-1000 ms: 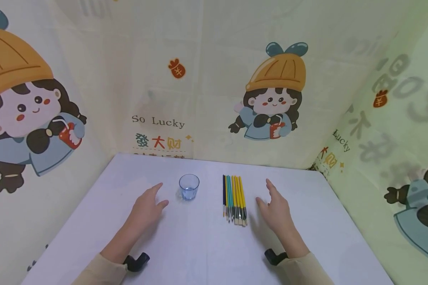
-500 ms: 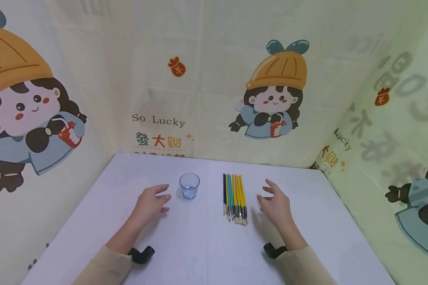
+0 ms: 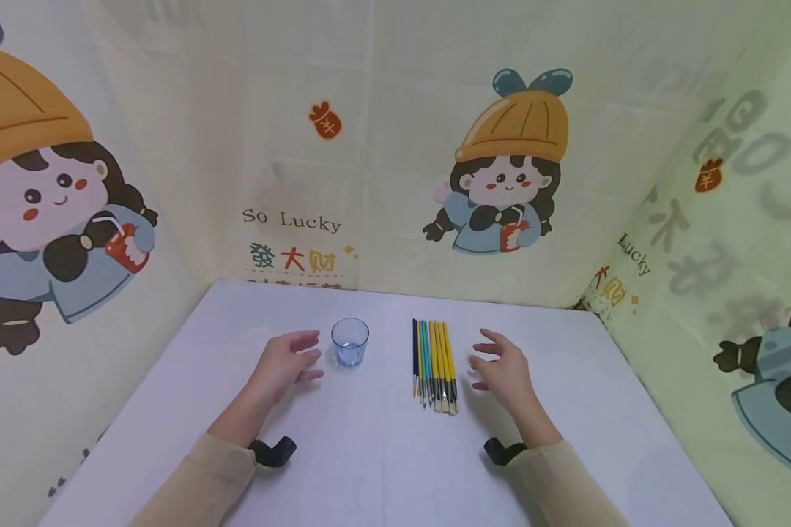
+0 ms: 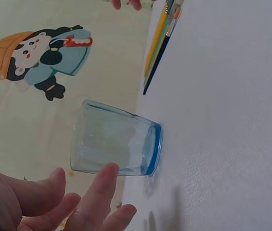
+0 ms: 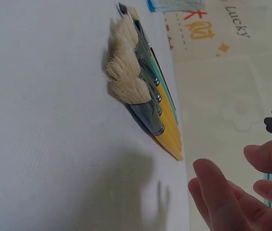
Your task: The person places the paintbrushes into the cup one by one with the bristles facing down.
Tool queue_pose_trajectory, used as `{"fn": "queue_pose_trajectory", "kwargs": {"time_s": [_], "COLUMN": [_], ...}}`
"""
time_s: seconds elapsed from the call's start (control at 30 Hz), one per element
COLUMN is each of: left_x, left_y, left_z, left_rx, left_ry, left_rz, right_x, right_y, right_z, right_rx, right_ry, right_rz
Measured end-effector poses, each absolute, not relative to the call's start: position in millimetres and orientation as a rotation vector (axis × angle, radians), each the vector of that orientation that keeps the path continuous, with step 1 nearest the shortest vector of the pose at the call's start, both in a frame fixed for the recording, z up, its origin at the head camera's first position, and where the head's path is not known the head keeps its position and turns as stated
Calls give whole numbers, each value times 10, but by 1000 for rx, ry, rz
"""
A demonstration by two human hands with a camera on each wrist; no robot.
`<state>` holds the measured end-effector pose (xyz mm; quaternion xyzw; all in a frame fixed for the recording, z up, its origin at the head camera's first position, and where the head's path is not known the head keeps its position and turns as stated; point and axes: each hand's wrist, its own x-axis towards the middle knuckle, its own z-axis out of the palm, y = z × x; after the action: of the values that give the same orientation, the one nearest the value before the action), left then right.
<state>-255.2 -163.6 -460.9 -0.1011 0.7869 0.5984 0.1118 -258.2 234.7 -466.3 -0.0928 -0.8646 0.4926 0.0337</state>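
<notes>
A clear bluish drinking glass (image 3: 350,342) stands upright on the white table. To its right lies a row of several paintbrushes (image 3: 434,366) with black, teal and yellow handles, bristles toward the person. My left hand (image 3: 285,364) hovers just left of the glass, fingers spread and loosely bent, holding nothing. In the left wrist view a gap seems to part the fingertips from the glass (image 4: 116,139); contact is not plain. My right hand (image 3: 503,368) is held right of the brushes, relaxed and without anything in it. The right wrist view shows its fingers (image 5: 217,192) apart from the brushes (image 5: 148,86).
The white table (image 3: 369,454) meets a cream printed cloth (image 3: 395,146) behind and at both sides. Black wrist mounts (image 3: 273,451) jut from under both sleeves.
My left hand has moved slightly toward the glass, its fingers spreading and bending a little. My right hand has shifted slightly left, toward the brushes. Glass and brushes stay put.
</notes>
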Motion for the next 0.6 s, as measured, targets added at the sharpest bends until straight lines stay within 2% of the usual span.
{"fn": "queue_pose_trajectory", "kwargs": {"time_s": [0.6], "left_x": [-2821], "left_y": [-1564], "left_z": [-4602], "left_rx": [-318], "left_ry": [2203], "left_rz": [1848], "right_x": [-2873], "right_y": [2296], "right_z": [-4682], "right_rx": [-345], "right_ry": [-2758], "right_rz": [1607]}}
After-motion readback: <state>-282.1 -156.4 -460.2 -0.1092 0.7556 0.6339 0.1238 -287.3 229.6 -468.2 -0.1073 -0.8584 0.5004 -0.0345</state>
